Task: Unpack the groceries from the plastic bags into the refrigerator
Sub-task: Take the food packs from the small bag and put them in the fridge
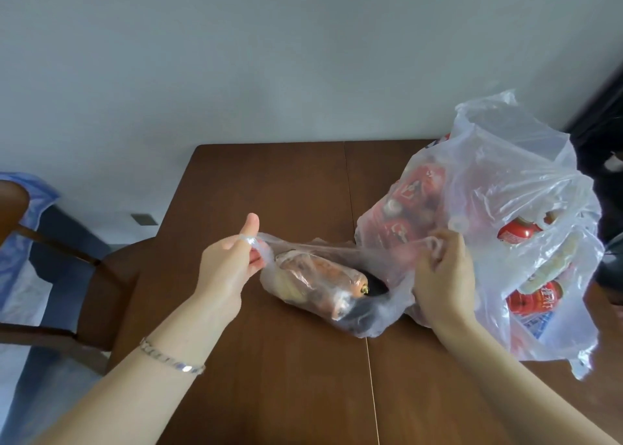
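Two clear plastic bags sit on a brown table [269, 181], touching each other at the right-centre. The small bag [337, 296] lies on its side w/ a carrot [337, 272] inside, stem end facing right, plus something dark just beside it, prob. an eggplant [374, 288], and a pale item at the left end that can't be made out. Left hand [226, 266] is closed on the small bag's left handle, film looped round the thumb, thumb up. Right hand [438, 276] pinches the other handle, fingers curled tight on the film, so the bag's mouth is stretched between both hands. The big bag [512, 188] stands behind and right of it, holding red cans [519, 230]. A bracelet [172, 357] is on the left wrist. A chair [101, 276] is at the table's left edge.
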A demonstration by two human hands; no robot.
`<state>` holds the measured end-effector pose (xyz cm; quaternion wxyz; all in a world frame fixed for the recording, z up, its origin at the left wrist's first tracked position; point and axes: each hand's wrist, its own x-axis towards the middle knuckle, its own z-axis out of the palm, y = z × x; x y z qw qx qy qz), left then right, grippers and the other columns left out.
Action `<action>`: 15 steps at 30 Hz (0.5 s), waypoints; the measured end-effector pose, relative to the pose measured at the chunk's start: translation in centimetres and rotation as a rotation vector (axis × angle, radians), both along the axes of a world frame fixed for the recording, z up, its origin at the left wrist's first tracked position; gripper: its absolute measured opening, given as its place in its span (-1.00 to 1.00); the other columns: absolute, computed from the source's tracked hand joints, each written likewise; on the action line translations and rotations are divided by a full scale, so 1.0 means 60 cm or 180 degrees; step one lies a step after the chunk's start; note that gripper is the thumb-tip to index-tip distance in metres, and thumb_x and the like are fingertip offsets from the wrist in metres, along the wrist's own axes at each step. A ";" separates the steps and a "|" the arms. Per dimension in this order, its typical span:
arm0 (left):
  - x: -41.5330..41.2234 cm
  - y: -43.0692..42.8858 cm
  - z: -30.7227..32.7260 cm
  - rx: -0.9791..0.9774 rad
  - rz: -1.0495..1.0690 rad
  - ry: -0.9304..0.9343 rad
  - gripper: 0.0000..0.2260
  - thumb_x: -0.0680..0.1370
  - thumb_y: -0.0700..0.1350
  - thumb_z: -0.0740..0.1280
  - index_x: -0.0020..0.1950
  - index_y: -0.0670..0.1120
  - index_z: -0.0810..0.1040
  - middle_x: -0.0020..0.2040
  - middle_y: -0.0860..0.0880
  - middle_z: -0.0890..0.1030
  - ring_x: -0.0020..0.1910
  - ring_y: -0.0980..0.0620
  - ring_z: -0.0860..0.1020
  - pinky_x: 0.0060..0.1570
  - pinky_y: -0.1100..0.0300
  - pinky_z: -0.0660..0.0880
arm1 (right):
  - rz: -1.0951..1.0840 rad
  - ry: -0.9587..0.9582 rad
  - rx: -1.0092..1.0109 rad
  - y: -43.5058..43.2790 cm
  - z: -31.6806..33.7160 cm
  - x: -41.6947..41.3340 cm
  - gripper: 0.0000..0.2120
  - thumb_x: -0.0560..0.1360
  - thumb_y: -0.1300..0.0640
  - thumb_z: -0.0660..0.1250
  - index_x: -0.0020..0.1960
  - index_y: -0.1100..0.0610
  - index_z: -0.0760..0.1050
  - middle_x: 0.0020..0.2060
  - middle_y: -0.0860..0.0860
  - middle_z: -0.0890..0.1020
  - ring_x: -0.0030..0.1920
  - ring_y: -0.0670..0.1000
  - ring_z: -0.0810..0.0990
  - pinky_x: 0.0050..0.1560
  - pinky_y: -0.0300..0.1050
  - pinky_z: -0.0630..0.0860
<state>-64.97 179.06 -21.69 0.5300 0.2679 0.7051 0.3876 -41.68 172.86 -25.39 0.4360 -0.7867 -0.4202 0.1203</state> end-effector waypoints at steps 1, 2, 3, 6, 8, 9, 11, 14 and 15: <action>0.000 -0.006 -0.002 0.0026 -0.0218 -0.0090 -0.69 0.48 0.18 0.28 -0.22 -0.05 0.58 -0.23 0.01 0.62 -0.15 0.07 0.59 0.02 0.16 0.51 | 0.0120 -0.0406 0.0308 -0.002 0.014 -0.018 -0.79 0.43 0.41 0.21 -0.04 0.17 0.48 -0.13 0.05 0.50 -0.04 0.09 0.42 -0.05 -0.13 0.33; -0.001 -0.012 -0.003 0.0094 -0.0431 -0.0151 -0.66 0.51 0.17 0.24 -0.19 -0.06 0.61 -0.27 0.01 0.65 -0.16 0.07 0.61 0.03 0.17 0.49 | 0.0483 -0.0744 0.0646 -0.005 0.026 -0.040 -0.75 0.36 0.43 0.21 -0.05 0.20 0.51 -0.13 0.07 0.48 -0.03 0.10 0.40 -0.03 -0.15 0.33; -0.003 -0.019 0.000 0.0175 -0.0637 -0.0153 -0.65 0.52 0.17 0.22 -0.15 -0.06 0.64 -0.36 0.01 0.64 -0.22 0.08 0.62 -0.01 0.19 0.49 | 0.1052 -0.0907 0.0829 -0.008 0.035 -0.065 -0.78 0.34 0.36 0.20 -0.10 0.19 0.54 -0.15 0.04 0.48 -0.05 0.07 0.41 -0.05 -0.18 0.33; -0.012 -0.034 0.010 0.0088 -0.1387 0.0248 -0.75 0.53 0.17 0.24 0.04 0.07 0.59 -0.52 0.02 0.51 -0.52 0.12 0.43 -0.32 0.26 0.46 | 0.2903 -0.0828 -0.0374 -0.003 0.023 -0.145 -0.80 0.50 0.19 0.15 -0.02 0.11 0.55 -0.05 0.05 0.52 -0.06 0.03 0.47 -0.09 -0.17 0.40; -0.018 -0.043 0.011 -0.0160 -0.1935 0.0287 -0.75 0.52 0.14 0.27 0.18 0.15 0.48 -0.42 -0.06 0.57 -0.57 0.13 0.37 -0.39 0.26 0.48 | 0.2965 -0.0941 -0.1543 0.012 -0.009 -0.173 -0.76 0.58 0.13 0.11 0.17 0.13 0.46 0.12 0.10 0.45 0.07 0.05 0.42 0.05 -0.07 0.44; -0.020 -0.048 0.009 -0.0266 -0.2122 0.0223 -0.71 0.52 0.12 0.28 0.23 0.17 0.43 -0.35 -0.10 0.60 -0.56 0.13 0.39 -0.34 0.24 0.52 | 0.2802 -0.1016 -0.1989 0.018 -0.024 -0.176 -0.70 0.60 0.06 0.08 0.25 0.15 0.40 0.17 0.13 0.41 0.15 0.08 0.40 0.14 -0.02 0.44; -0.025 -0.058 0.005 -0.0340 -0.2250 0.0098 -0.65 0.50 0.08 0.31 0.28 0.21 0.36 -0.27 -0.12 0.62 -0.51 0.12 0.48 -0.20 0.18 0.59 | 0.2659 -0.1279 -0.2509 0.017 -0.042 -0.181 -0.57 0.57 0.00 0.16 0.38 0.16 0.27 0.24 0.16 0.33 0.26 0.14 0.34 0.23 -0.01 0.41; -0.029 -0.069 -0.004 -0.0231 -0.2267 0.0024 -0.57 0.51 0.00 0.33 0.32 0.25 0.29 -0.33 -0.07 0.61 -0.47 0.10 0.52 -0.16 0.11 0.62 | 0.3169 -0.2109 -0.1368 -0.019 -0.061 -0.203 -0.51 0.41 0.14 0.41 0.30 0.15 0.36 0.16 0.14 0.42 0.16 0.10 0.40 0.11 -0.17 0.46; -0.030 -0.070 -0.006 -0.0195 -0.2261 0.0040 -0.55 0.52 -0.02 0.34 0.34 0.25 0.28 -0.36 -0.06 0.60 -0.48 0.10 0.51 -0.18 0.11 0.62 | 0.3270 -0.2215 -0.0824 -0.033 -0.062 -0.209 -0.53 0.30 0.13 0.49 0.17 0.12 0.43 0.04 0.10 0.47 0.02 0.05 0.44 -0.07 -0.25 0.50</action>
